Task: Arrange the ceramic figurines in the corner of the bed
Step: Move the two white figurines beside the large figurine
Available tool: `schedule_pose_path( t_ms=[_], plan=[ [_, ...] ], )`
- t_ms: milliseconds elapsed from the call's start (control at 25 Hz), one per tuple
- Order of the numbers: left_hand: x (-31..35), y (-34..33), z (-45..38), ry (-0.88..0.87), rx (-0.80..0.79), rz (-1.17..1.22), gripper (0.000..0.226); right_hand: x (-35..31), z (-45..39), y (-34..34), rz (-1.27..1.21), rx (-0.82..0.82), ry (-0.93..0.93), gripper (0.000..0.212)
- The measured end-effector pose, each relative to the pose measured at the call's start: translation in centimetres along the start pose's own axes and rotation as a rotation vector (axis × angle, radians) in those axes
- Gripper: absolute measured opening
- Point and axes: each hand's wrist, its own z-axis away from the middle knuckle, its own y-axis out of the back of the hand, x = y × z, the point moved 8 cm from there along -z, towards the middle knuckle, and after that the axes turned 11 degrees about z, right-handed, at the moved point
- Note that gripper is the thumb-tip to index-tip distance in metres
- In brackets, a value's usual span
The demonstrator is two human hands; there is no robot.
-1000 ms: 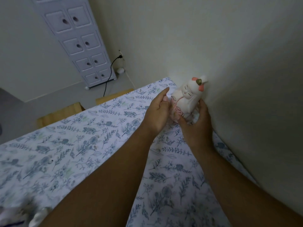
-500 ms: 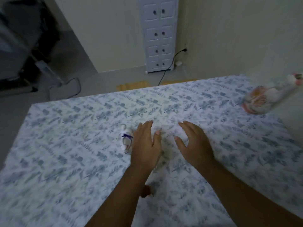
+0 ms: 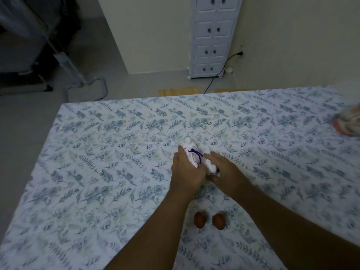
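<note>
At mid-frame my left hand [image 3: 187, 170] curls around a white figurine with a purple bow [image 3: 191, 152], its long axis pointing up-frame. My right hand [image 3: 224, 172] cups a smaller white figurine [image 3: 211, 166] alongside. The bed [image 3: 97, 172] corner lies far right, nearer my right hand.

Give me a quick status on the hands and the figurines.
Left hand on white figurine with purple bow. Right hand on second white figurine. Two brown pieces nearer, untouched.

1. I see my left hand [image 3: 187, 172] on a white figurine [image 3: 191, 152] with a purple bow, mid-bed [image 3: 97, 152].
2. My right hand [image 3: 226, 172] touches a second white figurine [image 3: 211, 166] just beside it.
3. Two brown ovals [image 3: 209, 220] lie nearer me than the figurines.
</note>
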Motion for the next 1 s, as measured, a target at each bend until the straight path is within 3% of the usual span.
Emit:
schedule_pose_path(
  t_ms=[120,200,280,360,440,560,800,1000],
  plan=[
    [-0.3,0.0,-0.2,-0.029,0.087,-0.012,0.084,0.5,0.7,1.0,-0.026,0.085,-0.046,0.063],
    [0.5,-0.2,-0.3,-0.141,0.083,-0.043,0.062,1.5,2.0,2.5,-0.030,0.167,-0.092,0.069],
    [1.8,-1.9,0.0,-0.239,0.001,-0.053,0.044,3.6,3.9,4.7,-0.057,0.242,-0.203,0.073],
    [4.1,-5.3,0.9,-0.293,-0.104,-0.084,0.046,6.6,6.1,7.6,-0.060,0.346,-0.301,0.071],
    [6.8,-9.8,1.9,-0.359,-0.185,-0.098,0.045,10.3,8.3,10.6,-0.078,0.451,-0.354,0.068],
    [11.6,-18.7,3.9,-0.511,-0.355,-0.133,0.024,17.4,12.2,15.6,-0.108,0.574,-0.460,0.065],
    [18.2,-35.1,6.1,-0.609,-0.557,-0.160,0.033,30.7,18.3,23.5,-0.144,0.724,-0.654,0.058],
    [21.2,-45.7,4.0,-0.659,-0.628,-0.215,0.041,37.9,19.6,25.5,-0.118,0.799,-0.734,0.056]
  ],
)
